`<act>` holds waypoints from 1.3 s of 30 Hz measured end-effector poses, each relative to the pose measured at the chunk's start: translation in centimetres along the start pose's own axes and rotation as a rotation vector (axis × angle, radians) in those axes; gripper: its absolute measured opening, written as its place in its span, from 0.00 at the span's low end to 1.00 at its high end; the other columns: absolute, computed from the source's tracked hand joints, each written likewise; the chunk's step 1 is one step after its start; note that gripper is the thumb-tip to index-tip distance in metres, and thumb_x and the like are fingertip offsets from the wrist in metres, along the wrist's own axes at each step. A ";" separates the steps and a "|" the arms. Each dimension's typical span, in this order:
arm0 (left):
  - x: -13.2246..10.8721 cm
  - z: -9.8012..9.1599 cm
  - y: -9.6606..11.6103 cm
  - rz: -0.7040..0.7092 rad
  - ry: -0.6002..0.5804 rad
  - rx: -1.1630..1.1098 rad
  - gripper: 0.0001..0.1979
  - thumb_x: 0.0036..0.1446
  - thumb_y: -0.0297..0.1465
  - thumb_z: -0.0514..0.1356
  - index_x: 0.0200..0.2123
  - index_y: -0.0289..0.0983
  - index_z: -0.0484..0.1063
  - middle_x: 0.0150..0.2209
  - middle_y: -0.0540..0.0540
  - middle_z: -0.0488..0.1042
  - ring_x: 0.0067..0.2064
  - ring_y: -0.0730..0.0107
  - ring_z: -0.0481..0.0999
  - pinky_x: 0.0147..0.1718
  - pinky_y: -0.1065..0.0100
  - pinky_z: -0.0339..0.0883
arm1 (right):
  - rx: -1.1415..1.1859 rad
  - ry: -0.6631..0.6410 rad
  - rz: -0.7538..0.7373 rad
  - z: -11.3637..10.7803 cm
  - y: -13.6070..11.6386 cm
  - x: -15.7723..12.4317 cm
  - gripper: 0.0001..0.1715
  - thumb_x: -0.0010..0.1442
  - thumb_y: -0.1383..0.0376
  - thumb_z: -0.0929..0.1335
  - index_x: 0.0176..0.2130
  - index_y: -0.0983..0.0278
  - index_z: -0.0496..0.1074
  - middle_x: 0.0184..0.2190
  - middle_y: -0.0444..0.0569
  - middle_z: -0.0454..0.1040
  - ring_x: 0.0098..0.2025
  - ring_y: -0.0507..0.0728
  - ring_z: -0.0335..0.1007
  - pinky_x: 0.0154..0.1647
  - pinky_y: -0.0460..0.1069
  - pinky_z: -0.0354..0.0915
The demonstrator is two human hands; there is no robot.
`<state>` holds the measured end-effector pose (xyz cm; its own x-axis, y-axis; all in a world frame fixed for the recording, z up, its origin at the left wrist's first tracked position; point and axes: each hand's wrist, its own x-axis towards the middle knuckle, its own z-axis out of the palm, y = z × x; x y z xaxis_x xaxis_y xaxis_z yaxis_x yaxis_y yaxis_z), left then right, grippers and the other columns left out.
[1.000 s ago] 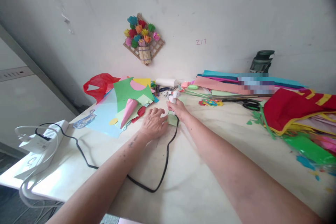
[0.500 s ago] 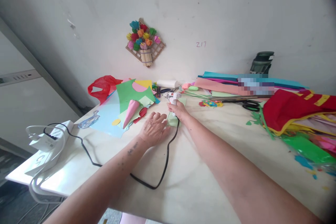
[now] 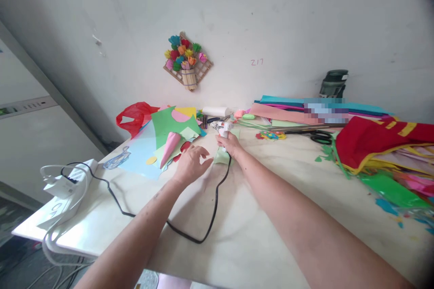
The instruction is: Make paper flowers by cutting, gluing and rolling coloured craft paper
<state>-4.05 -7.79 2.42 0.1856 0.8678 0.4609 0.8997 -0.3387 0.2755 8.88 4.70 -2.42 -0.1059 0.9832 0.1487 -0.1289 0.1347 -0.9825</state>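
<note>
My right hand is wrapped round the handle of a white hot glue gun, whose black cord trails down and loops over the table. Under and beside the gun lies a light green paper piece. To its left my left hand hovers with thumb and fingers apart, holding nothing. A pink paper cone and a red paper scrap lie just beyond the left hand.
A power strip stands at the left table edge. Green paper and a red plastic bag lie behind. Scissors, coloured sheets and a red cloth item are at the right.
My left hand has lifted off the light green paper's edge and moved slightly left, its fingers spreading. My right hand stays in place with the glue gun.
</note>
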 end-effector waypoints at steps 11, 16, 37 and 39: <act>2.4 3.2 -3.7 -0.496 0.028 -0.673 0.14 0.41 0.41 0.60 0.20 0.35 0.67 0.13 0.51 0.65 0.16 0.78 0.62 0.18 0.74 0.57 | 0.072 -0.071 0.028 -0.3 -3.7 -2.3 0.16 0.53 0.58 0.65 0.38 0.64 0.61 0.19 0.42 0.69 0.12 0.48 0.62 0.13 0.43 0.60; 2.8 1.6 -3.0 -0.609 0.039 -0.869 0.18 0.44 0.43 0.57 0.16 0.35 0.60 0.13 0.51 0.62 0.15 0.79 0.59 0.19 0.72 0.60 | -0.140 -0.016 -0.004 0.6 -4.5 -2.4 0.09 0.51 0.62 0.65 0.32 0.65 0.63 0.15 0.38 0.64 0.10 0.45 0.55 0.10 0.41 0.55; 4.0 -1.2 -4.6 -0.723 0.414 -1.126 0.17 0.48 0.36 0.55 0.16 0.37 0.52 0.12 0.57 0.51 0.12 0.84 0.49 0.11 0.78 0.49 | -1.245 -0.162 -0.188 4.3 -4.3 -5.1 0.21 0.53 0.65 0.62 0.47 0.67 0.66 0.40 0.57 0.71 0.43 0.60 0.68 0.38 0.50 0.62; 4.1 -1.4 -4.3 -0.706 0.436 -1.142 0.16 0.47 0.36 0.56 0.16 0.36 0.53 0.12 0.57 0.52 0.13 0.84 0.51 0.12 0.78 0.51 | -1.256 -0.173 -0.125 5.0 -4.4 -5.1 0.20 0.51 0.67 0.63 0.45 0.68 0.67 0.41 0.58 0.71 0.43 0.61 0.68 0.38 0.49 0.63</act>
<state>-7.74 -3.28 4.24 -0.4876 0.8670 0.1028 -0.0994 -0.1721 0.9801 5.09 -1.55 1.71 -0.2991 0.9395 0.1672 0.8608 0.3412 -0.3775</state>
